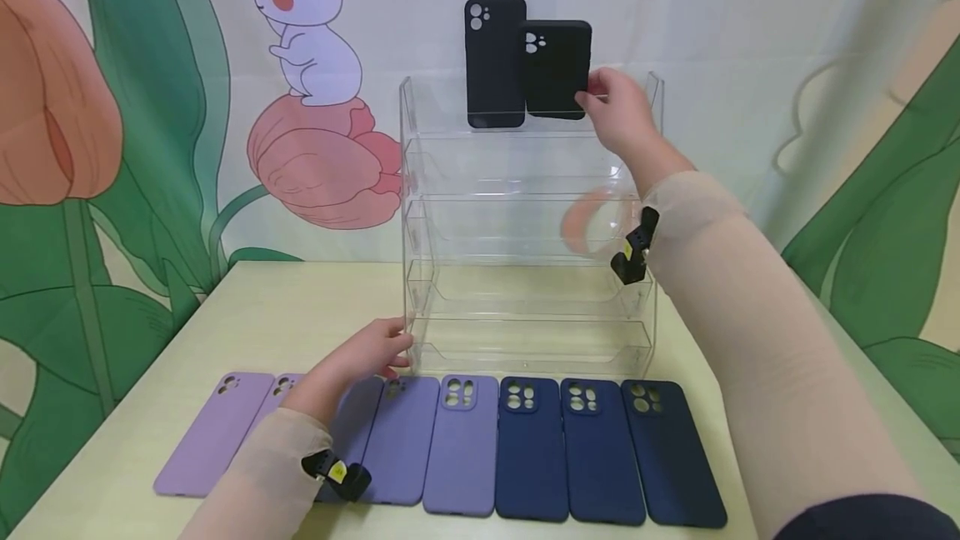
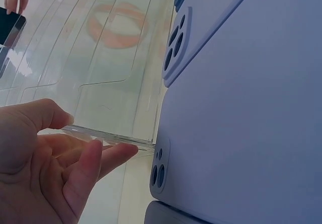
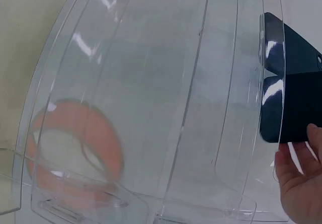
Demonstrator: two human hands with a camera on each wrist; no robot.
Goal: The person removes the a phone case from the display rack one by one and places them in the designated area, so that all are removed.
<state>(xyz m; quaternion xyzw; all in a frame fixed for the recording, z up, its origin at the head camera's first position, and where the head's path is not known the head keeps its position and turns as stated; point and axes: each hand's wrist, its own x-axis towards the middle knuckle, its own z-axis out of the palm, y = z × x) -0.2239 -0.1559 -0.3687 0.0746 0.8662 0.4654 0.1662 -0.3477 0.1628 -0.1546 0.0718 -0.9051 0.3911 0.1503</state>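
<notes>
On the top tier of a clear tiered display rack (image 1: 525, 340) stand two black phone cases. The left black case (image 1: 495, 65) is upright and partly overlapped by the right black case (image 1: 558, 69), which leans back. My right hand (image 1: 618, 111) pinches the right case at its lower right edge; the right wrist view also shows this hand (image 3: 302, 178) at the case (image 3: 297, 108). Low at the rack's left side is my left hand (image 1: 367, 352). In the left wrist view, its thumb and fingers (image 2: 121, 156) grip the edge of the clear side panel (image 2: 108, 135).
A row of phone cases lies along the table front: light purple ones (image 1: 461, 448) at left and middle, dark blue ones (image 1: 532, 448) at right. My left forearm covers part of the row. Behind the table (image 1: 315, 298) hangs a printed curtain (image 1: 735, 48).
</notes>
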